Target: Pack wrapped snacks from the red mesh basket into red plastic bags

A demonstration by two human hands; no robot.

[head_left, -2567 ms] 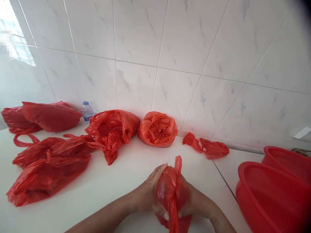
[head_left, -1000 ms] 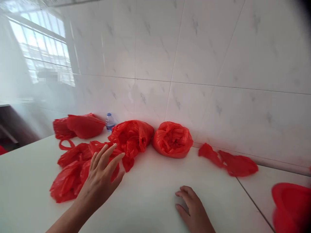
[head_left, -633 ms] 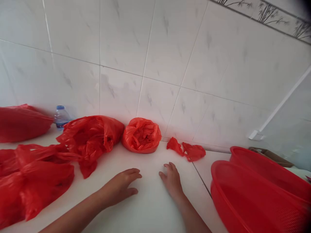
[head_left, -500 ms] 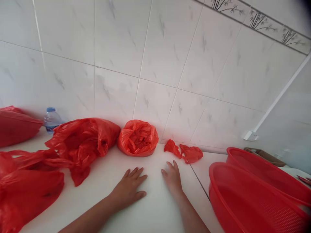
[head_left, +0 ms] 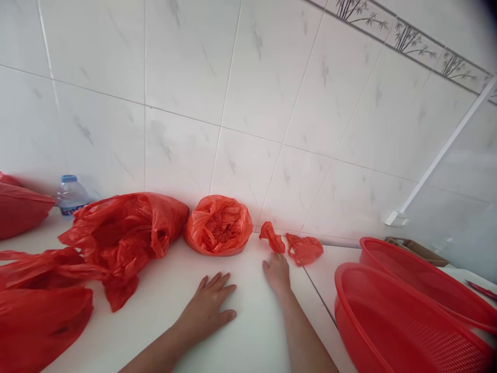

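My left hand (head_left: 207, 305) lies flat on the white tabletop with its fingers spread, holding nothing. My right hand (head_left: 277, 273) has its fingers closed on the lower end of a small crumpled red plastic bag (head_left: 273, 237); the exact grip is partly hidden. A second small red plastic bag (head_left: 305, 248) lies just to the right, apart from the first. Behind and between my hands stands a rounded red plastic bag (head_left: 219, 225) with a gathered, crumpled top.
Larger red plastic bags (head_left: 130, 228) fill the left side, with a blue-capped water bottle (head_left: 72, 196) behind them. On the right are two red plastic baskets (head_left: 382, 321). A cardboard box (head_left: 421, 250) sits beyond them. A tiled wall (head_left: 252, 103) borders the table (head_left: 248, 342).
My right hand has reached forward and closed on the left small bag, which has shifted away from the other one. My left hand stays spread on the tabletop. The view has shifted slightly.
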